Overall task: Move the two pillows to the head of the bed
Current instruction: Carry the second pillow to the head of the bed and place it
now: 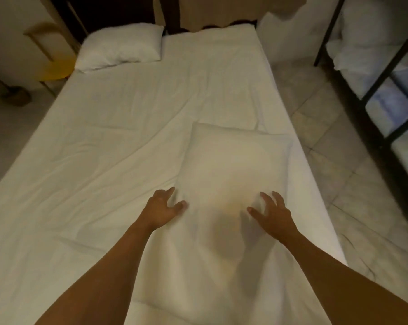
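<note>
One white pillow (121, 46) lies at the head of the bed (104, 141), in its far left corner. A second white pillow (231, 165) lies lengthwise on the right half of the mattress, close to me. My left hand (163, 208) rests at this pillow's left edge, fingers spread. On the pillow's right part is my right hand (272, 214), fingers also spread. Neither hand grips anything.
A wooden headboard (221, 12) stands at the far end. A metal-framed bunk bed (374, 73) stands at the right across a strip of tiled floor (320, 137). Left of the bed are a yellow object (57, 69) and pale furniture.
</note>
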